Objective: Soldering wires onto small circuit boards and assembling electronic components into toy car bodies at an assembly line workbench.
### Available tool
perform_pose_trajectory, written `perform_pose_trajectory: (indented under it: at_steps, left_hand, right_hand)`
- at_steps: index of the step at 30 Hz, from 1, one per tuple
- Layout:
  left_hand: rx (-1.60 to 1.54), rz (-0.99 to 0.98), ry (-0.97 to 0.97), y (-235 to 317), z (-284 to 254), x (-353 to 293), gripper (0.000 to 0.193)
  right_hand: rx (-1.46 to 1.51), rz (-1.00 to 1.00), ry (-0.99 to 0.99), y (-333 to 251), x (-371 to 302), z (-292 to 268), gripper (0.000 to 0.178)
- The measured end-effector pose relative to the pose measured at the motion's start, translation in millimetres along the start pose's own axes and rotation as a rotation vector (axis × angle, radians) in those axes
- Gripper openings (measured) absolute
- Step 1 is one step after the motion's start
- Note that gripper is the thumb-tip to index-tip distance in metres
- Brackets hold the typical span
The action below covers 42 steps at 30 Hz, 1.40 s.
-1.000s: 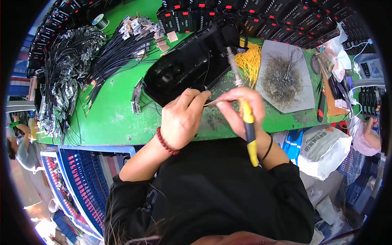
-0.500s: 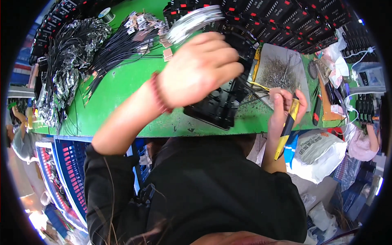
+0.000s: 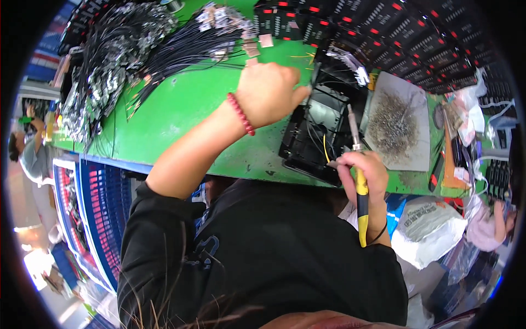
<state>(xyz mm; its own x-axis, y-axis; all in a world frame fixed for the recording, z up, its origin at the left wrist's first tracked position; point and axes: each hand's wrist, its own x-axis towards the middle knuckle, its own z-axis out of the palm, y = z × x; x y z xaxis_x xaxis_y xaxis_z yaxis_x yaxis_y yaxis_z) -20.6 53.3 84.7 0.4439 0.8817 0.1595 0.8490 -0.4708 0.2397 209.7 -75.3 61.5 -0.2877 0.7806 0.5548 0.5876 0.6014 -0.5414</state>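
A black plastic casing [image 3: 297,140] lies at the table's near edge, its inside facing up with thin black wires in it. My left hand [image 3: 268,96], a red bead bracelet on its wrist, is closed at the casing's left edge, fingertips partly hidden. My right hand [image 3: 366,172] grips a yellow and black soldering iron [image 3: 362,205] near its front end, the metal tip pointing away over the casing. A short yellow wire [image 3: 326,148] runs to the fingertips of that hand. Silvery metal strips [image 3: 359,74] sit at the casing's far end.
Beyond the casing stand rows of black boxes [image 3: 378,33] with red marks. Bundled black cables [image 3: 186,46] and silvery-ended wires [image 3: 104,77] spread over the far left of the green table [image 3: 181,118]. At right, a grey board [image 3: 422,140] carries dark scraps. White bags [image 3: 424,230] hang below the edge.
The view has shifted. My left hand has moved from above the casing to its left edge, exposing the inside. My right hand has brought the iron to the casing, its tip now in view.
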Motion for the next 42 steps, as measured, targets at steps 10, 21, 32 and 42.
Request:
perform_pose_trajectory:
  at_steps: [10, 21, 32, 42]
  left_hand:
    - [-0.465, -0.089, -0.165, 12, 19, -3, 0.037]
    - [-0.154, -0.793, 0.399, -136, -143, -395, 0.028]
    - [0.142, -1.861, -0.456, -238, 64, -653, 0.034]
    - [0.616, -1.104, -0.843, -372, 116, -633, 0.026]
  right_hand:
    - [0.325, 0.27, 0.681, 32, -54, -28, 0.038]
    - [0.536, 0.138, 0.037, 17, -9, 87, 0.039]
    - [0.339, 0.234, -0.21, -11, -7, 129, 0.033]
    - [0.124, 0.035, -0.044, 22, -15, 127, 0.033]
